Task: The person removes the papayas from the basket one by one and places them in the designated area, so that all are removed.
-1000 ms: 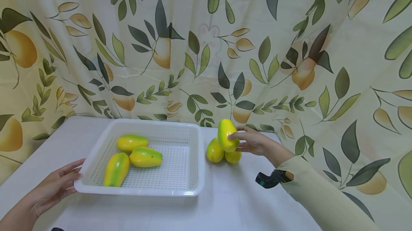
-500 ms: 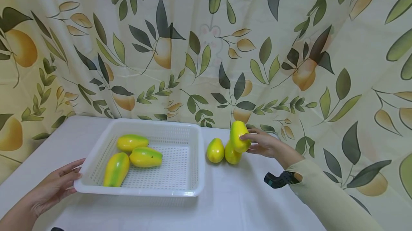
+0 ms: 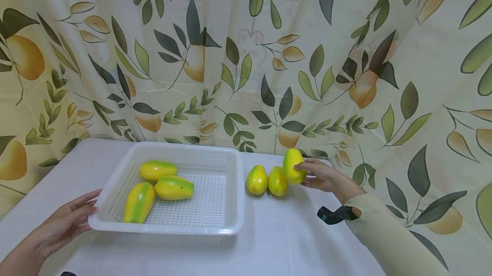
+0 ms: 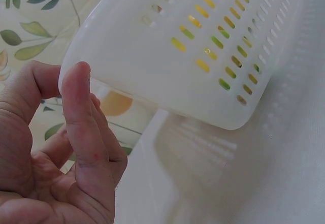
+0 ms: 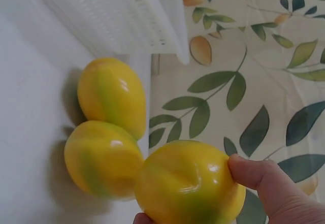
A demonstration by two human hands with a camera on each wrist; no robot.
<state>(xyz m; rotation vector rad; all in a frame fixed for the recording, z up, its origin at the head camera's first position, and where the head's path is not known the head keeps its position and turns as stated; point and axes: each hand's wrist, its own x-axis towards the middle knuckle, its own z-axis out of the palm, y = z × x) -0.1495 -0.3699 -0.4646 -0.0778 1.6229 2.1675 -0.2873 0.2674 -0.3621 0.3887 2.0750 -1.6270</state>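
In the head view my right hand (image 3: 320, 174) pinches a glossy yellow-green papaya (image 3: 294, 165) at the table's right rear. The right wrist view shows a thumb (image 5: 254, 173) on the side of the held papaya (image 5: 190, 183). Two more papayas, a left one (image 3: 257, 180) and a right one (image 3: 277, 181), stand on the table beside it. My left hand (image 3: 63, 224) pinches the left rim of a white plastic basket (image 3: 165, 227). Inside the basket lie three papayas: a rear one (image 3: 157, 170), a middle one (image 3: 174, 187) and a front one (image 3: 139, 202).
The white-covered table (image 3: 265, 242) backs onto a leaf-and-fruit patterned curtain (image 3: 238, 96). Slotted basket walls (image 4: 213, 46) show up close in the left wrist view. A black strap device (image 3: 332, 215) sits at the right wrist.
My right hand has moved right and slightly down with its papaya, from above the two standing papayas to their right side. The left hand and basket have stayed still.
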